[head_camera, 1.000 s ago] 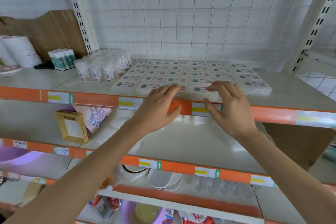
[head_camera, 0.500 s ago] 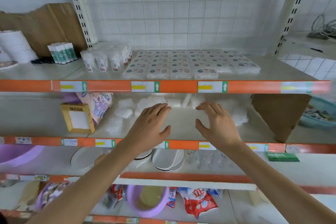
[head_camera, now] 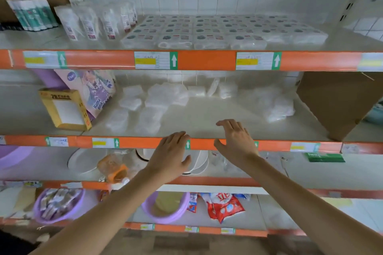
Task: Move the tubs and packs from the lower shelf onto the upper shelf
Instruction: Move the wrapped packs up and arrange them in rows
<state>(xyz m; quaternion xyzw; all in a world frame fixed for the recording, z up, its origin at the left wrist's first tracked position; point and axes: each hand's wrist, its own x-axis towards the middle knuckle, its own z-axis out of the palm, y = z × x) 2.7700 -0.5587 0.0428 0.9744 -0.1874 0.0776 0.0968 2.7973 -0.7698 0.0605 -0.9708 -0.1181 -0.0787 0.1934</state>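
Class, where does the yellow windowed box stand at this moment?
In the head view, the yellow box stands at the left of the lower shelf, near its front edge, in front of the purple-printed pack and left of the clear packs.

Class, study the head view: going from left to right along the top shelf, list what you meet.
green-and-white tubes → clear upright packs → flat packs laid in rows

Blurred, perhaps plastic-wrapped packs on lower shelf; price labels illegible.
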